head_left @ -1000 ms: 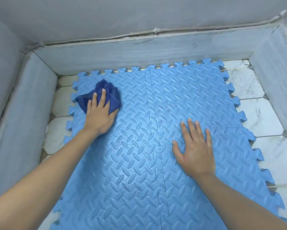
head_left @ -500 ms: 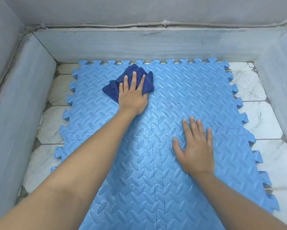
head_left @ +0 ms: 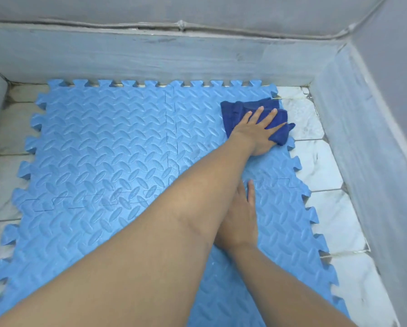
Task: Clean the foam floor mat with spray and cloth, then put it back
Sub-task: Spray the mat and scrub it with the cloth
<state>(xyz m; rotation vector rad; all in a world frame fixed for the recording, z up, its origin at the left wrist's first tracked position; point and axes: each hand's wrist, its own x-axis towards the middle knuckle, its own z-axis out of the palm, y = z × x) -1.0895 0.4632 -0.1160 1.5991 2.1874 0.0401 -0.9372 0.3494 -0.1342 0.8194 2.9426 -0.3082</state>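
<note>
A light blue foam mat made of interlocking tiles lies flat on the floor and fills most of the view. My left hand presses a crumpled dark blue cloth onto the mat's far right corner, fingers spread over it. My left forearm crosses over my right hand, which lies flat on the mat nearer to me, palm down and partly hidden by the arm. No spray bottle is in view.
White marble-look floor tiles show along the mat's right and left sides. Grey skirting and walls close the space at the back, with a grey wall on the right and another at the left edge.
My left hand has swept the cloth from the mat's far left, across the middle, to the far right corner. My right hand has stayed flat on the mat.
</note>
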